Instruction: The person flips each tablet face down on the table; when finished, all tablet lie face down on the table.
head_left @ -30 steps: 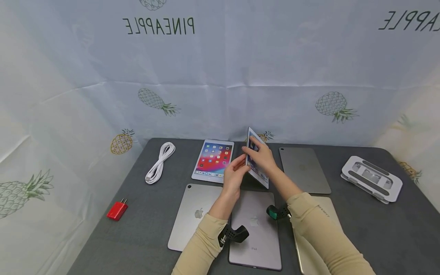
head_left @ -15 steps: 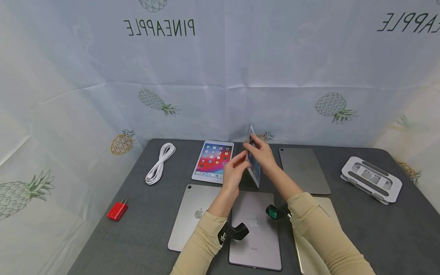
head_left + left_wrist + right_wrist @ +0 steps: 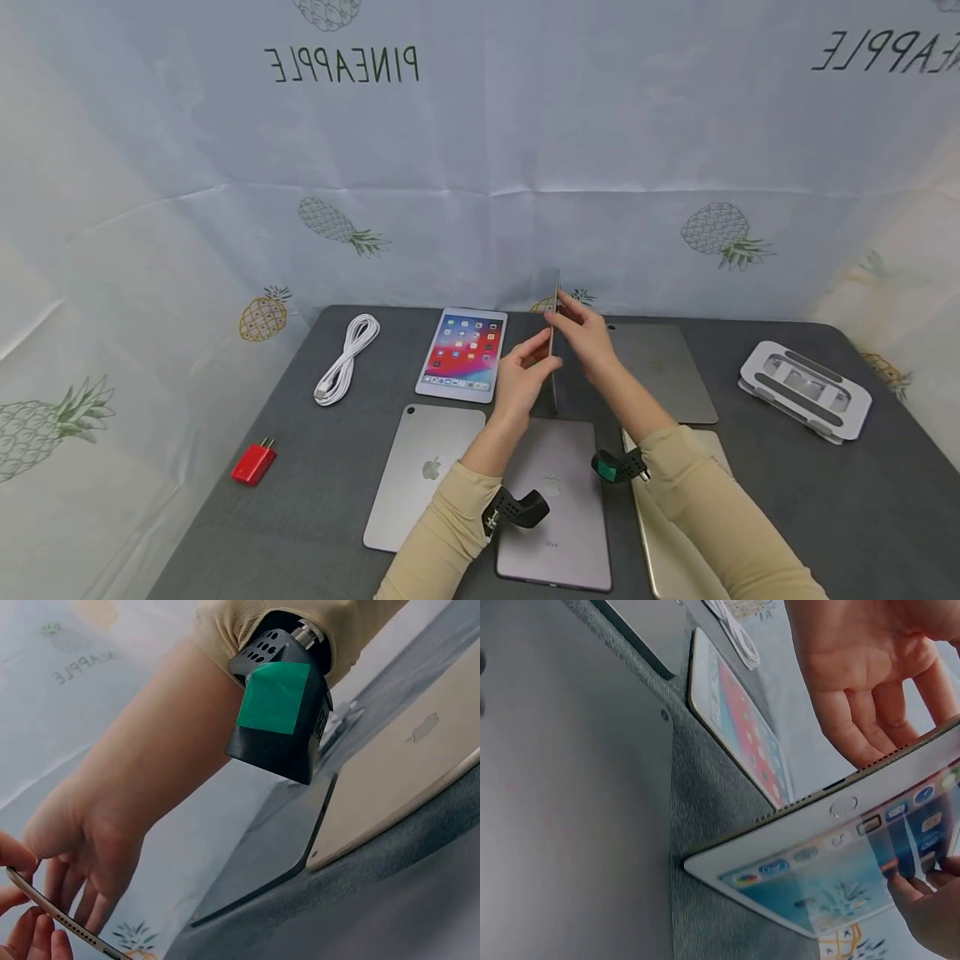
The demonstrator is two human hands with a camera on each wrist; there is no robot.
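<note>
Bright even light, soft shadows; head view bowed at edges; wrist views dimmer, close parts blurred

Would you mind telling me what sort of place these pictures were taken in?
Probably a staged recording setup, not a home or shop: a pineapple-print sheet is hung as backdrop around a grey table, where several tablets, a tablet stand and a coiled white cable are laid out.

Six tablets [image 3: 462,353]; one white cable [image 3: 345,358]; one red charger plug [image 3: 254,461]; one white stand [image 3: 806,390]; two hands [image 3: 525,379].
</note>
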